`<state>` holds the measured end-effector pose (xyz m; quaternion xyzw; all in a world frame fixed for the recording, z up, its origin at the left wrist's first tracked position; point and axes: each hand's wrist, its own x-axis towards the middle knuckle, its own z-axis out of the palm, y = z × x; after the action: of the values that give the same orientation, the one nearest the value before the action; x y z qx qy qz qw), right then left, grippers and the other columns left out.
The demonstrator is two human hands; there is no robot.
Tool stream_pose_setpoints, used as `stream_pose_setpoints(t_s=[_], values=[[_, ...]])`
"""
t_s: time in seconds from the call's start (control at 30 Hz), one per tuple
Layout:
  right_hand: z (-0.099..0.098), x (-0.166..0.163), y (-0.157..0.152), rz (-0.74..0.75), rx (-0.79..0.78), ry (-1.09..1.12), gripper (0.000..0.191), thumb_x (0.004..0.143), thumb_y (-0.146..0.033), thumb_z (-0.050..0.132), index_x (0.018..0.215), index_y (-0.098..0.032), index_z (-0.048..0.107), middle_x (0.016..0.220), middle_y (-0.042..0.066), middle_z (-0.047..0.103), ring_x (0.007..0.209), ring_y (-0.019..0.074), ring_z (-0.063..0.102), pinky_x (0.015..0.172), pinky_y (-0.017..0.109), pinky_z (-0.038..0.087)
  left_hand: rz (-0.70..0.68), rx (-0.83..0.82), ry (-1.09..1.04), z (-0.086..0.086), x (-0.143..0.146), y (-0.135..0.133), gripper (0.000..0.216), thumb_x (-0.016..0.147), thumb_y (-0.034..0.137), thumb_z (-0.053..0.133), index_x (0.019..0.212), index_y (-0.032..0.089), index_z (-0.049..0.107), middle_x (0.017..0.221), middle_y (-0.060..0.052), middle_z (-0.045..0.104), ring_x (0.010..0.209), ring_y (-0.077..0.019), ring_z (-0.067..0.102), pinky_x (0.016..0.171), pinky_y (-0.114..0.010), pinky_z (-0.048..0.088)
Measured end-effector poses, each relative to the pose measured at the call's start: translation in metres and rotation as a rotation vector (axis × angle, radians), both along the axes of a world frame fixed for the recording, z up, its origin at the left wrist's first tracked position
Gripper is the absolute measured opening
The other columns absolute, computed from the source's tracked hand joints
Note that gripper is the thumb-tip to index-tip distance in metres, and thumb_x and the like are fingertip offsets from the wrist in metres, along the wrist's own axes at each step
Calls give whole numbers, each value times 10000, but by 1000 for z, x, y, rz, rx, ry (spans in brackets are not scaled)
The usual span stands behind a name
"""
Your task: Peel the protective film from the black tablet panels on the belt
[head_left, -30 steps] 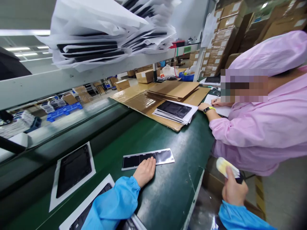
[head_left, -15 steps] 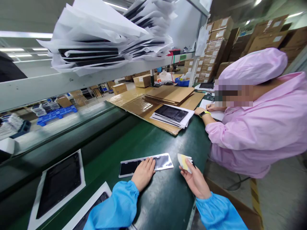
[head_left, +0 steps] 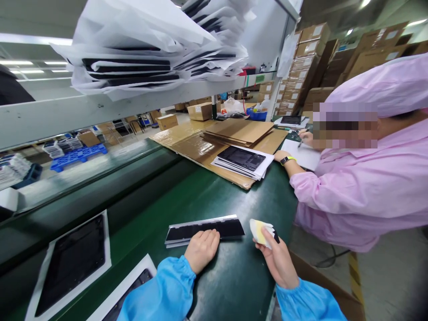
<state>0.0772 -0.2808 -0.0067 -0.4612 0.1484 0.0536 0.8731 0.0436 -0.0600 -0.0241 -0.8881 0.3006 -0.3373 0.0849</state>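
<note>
In the head view, my left hand (head_left: 202, 249) is on the near edge of a narrow black panel (head_left: 180, 232), fingers together and curled over it. A silvery-white border shows along the panel's far side and lower left, and it looks slightly tilted. My right hand (head_left: 276, 258) pinches a folded white and yellow cloth (head_left: 259, 229) just right of the panel, apart from it. Something black shows by the fingertips of that hand. At the left lie a larger black panel (head_left: 75, 263) on a white sheet and another black panel (head_left: 129, 294), partly hidden by my left sleeve.
A stack of white sheets with a black panel (head_left: 241, 159) rests on flattened cardboard (head_left: 197, 145) ahead. Wrapped panels (head_left: 130, 67) fill a shelf (head_left: 40, 109) above. A co-worker in a pink gown (head_left: 364, 191) sits at the right, writing on paper (head_left: 302, 154).
My left fingers have drawn together and slid to the panel's near edge. The panel has tilted and lost its bright reflection. My right hand has shifted slightly right and down with the cloth.
</note>
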Motion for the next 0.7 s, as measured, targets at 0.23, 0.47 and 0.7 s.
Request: stream_pose_setpoints(t_s=[0.23, 0.47, 0.7], values=[[-9, 0, -7, 77, 42, 47, 509, 483, -431, 940, 804, -120, 696, 765, 48, 668, 616, 177, 607, 470, 183, 534, -28, -52, 50, 0, -7, 0, 311, 968, 68, 305, 964, 94, 614, 899, -102, 689, 785, -178, 654, 616, -277, 498], [-10, -11, -23, 761, 159, 130, 432, 667, -429, 902, 923, -136, 715, 1045, 122, 656, 884, 263, 643, 578, 248, 567, -39, -160, -5, 19, -9, 8, 223, 957, 68, 395, 856, 102, 591, 754, -45, 651, 669, -147, 617, 589, -260, 469], [-14, -4, -10, 709, 111, 107, 458, 642, -435, 914, 923, -135, 712, 1029, 116, 662, 1041, 311, 587, 870, 351, 523, -143, -101, -50, 23, -13, 8, 209, 955, 76, 408, 919, 103, 611, 895, -75, 683, 793, -157, 623, 672, -272, 483]])
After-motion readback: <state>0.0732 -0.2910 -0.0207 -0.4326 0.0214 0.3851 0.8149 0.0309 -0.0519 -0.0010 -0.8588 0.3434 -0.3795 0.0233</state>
